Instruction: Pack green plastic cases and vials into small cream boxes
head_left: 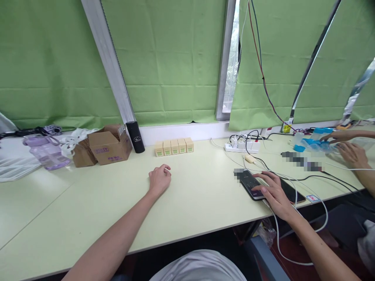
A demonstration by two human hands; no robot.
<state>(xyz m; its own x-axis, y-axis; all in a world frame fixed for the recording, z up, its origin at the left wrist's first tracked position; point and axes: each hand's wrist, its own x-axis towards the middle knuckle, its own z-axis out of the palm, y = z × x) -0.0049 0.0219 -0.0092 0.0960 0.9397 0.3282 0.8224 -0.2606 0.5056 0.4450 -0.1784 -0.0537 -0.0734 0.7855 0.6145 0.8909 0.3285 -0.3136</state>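
Note:
My left hand (160,179) rests on the table with its fingers loosely curled in; nothing shows in them. Beyond it stands a row of several small tan boxes (175,147) with green labels. Over on the right, a dark smartphone (250,184) lies face up, its screen lit. My right hand (274,195) reaches over it, fingers spread, with fingertips on or just above the screen. Partly under that hand lies a second dark phone (293,192), its screen black. A white cable passes beneath the wrist.
On the left are a purple water bottle (48,152), an open cardboard box (109,146) and a black cylinder (135,136). A white power strip (242,146) with cables sits at the back. A co-worker's hands (351,154) are among blue-lidded containers (316,140) at right.

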